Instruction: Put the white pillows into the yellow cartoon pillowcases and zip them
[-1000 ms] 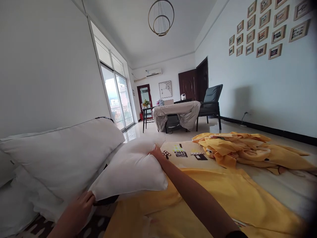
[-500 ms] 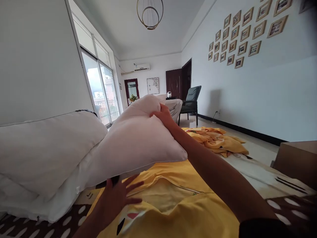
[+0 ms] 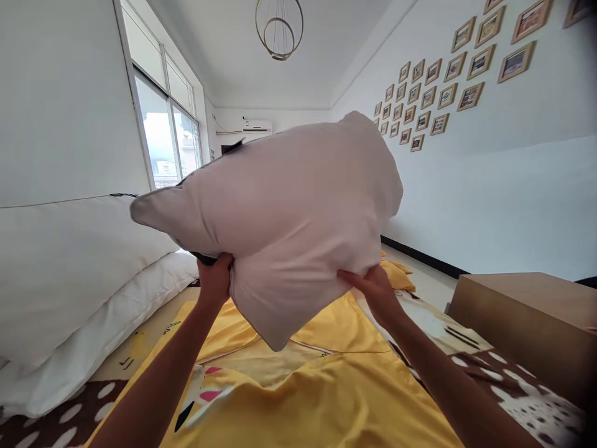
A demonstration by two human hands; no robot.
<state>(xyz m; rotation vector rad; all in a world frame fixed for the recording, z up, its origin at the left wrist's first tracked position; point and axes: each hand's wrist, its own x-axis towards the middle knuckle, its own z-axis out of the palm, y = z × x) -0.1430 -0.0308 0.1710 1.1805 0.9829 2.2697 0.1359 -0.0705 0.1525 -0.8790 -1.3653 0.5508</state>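
A plump white pillow [image 3: 298, 193] is held up in the air in front of me, one corner pointing down. My left hand [image 3: 216, 278] grips its lower left edge, thumb on the near face, beside a dark strip on the edge. On the lower right edge, my right hand [image 3: 370, 286] is closed on the pillow, with fingers partly hidden behind it. Beneath lies a yellow fabric cover [image 3: 326, 392] spread on the bed, with an opening in its middle showing paler cloth inside.
More white pillows [image 3: 69, 261] are stacked on the left side of the bed. The patterned bedsheet [image 3: 471, 367] shows brown areas with white spots. A brown box-like piece [image 3: 527, 305] stands at the right. Picture frames [image 3: 429, 93] hang on the right wall.
The pillow has been lifted off the stack at left, turned, and brought to the centre. My left hand, spread and empty before, now grips it; my right hand has shifted right with it.
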